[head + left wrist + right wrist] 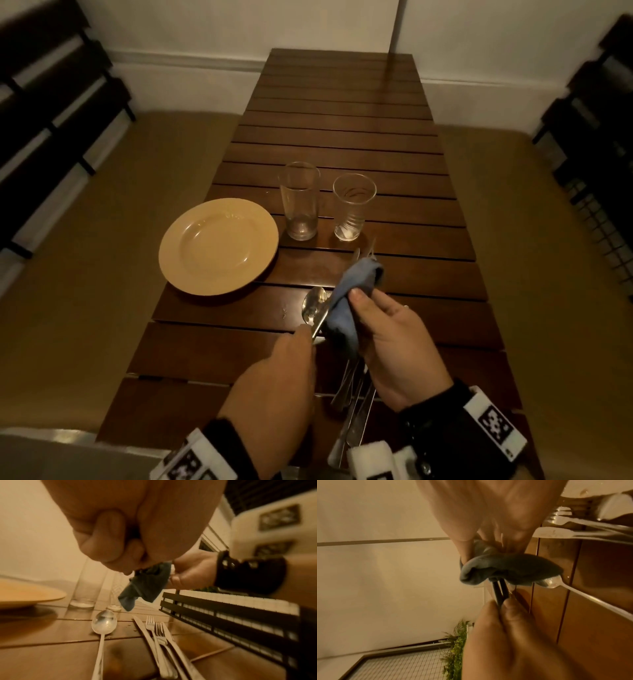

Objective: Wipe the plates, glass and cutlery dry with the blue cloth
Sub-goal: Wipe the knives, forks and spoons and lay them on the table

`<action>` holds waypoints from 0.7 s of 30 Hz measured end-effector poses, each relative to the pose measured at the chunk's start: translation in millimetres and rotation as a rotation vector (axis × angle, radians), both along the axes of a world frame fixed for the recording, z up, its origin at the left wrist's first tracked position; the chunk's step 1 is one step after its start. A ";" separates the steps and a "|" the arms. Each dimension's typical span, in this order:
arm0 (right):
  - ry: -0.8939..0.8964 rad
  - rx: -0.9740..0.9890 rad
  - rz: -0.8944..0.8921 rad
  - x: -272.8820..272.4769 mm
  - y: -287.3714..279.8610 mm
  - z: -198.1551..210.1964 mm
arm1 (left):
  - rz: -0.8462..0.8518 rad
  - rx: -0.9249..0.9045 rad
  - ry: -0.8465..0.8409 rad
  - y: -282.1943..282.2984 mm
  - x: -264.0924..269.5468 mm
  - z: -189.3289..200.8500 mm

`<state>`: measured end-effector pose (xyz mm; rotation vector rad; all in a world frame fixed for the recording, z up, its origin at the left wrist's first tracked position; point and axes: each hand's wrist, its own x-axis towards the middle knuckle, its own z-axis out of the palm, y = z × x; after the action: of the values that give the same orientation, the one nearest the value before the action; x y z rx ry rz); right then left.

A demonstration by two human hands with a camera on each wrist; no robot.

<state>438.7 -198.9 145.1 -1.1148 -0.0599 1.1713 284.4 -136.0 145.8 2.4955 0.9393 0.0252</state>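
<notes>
My right hand (359,308) grips the bunched blue cloth (352,294) above the table's near end. My left hand (305,335) pinches the handle of a thin piece of cutlery (499,592), and the cutlery's other end is buried in the cloth (505,569). What kind of piece it is cannot be made out. A spoon (315,308) lies on the table just under the cloth. Knives and forks (159,635) lie side by side to the spoon's right. A yellow plate (219,246) sits on the left, with a tall glass (300,202) and a shorter ribbed glass (352,207) beyond.
The dark slatted wooden table (342,113) runs away from me to a white wall. Black slatted benches (51,113) stand on the left of the table. More black furniture with a wire grid (603,219) stands on the right. Tan floor lies on both sides.
</notes>
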 end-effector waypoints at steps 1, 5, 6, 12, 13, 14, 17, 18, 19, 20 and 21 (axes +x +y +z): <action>0.035 -0.017 -0.010 0.5 3.1 -4.0 | -0.029 0.059 0.044 -4.6 1.2 -4.8; 0.230 -0.179 -0.135 5.0 15.7 -27.0 | -0.133 0.110 0.132 -21.8 4.2 -4.4; 0.238 -0.194 -0.186 6.0 17.7 -31.7 | -0.139 0.093 0.114 -22.7 4.5 -9.2; 0.187 -0.033 -0.274 5.3 15.9 -22.5 | 0.221 -0.536 -0.282 -11.1 3.2 -12.9; 0.176 -0.014 -0.286 5.4 15.7 -18.9 | 0.226 -0.603 -0.331 -9.2 2.7 -14.4; 0.172 -0.010 -0.293 4.3 18.3 -17.2 | 0.228 -0.674 -0.366 -7.9 2.9 -12.9; 0.133 -0.026 -0.234 6.5 17.0 -12.0 | 0.228 -0.878 -0.381 0.8 2.0 -6.3; 0.102 -0.036 -0.198 7.7 15.1 -10.7 | 0.226 -0.936 -0.380 3.6 0.6 -5.1; 0.063 -0.043 -0.156 9.2 13.0 -9.9 | 0.224 -0.999 -0.385 6.6 -1.2 -3.6; 0.021 -0.050 -0.117 9.8 11.1 -9.4 | 0.217 -1.057 -0.388 9.7 -2.6 -2.7; -0.027 -0.063 -0.076 9.5 9.6 -9.5 | 0.211 -1.108 -0.392 12.3 -3.5 -1.8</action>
<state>448.2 -189.2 135.6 -1.1784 -0.0015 1.0969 280.9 -123.7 143.9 1.3065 0.7370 0.0444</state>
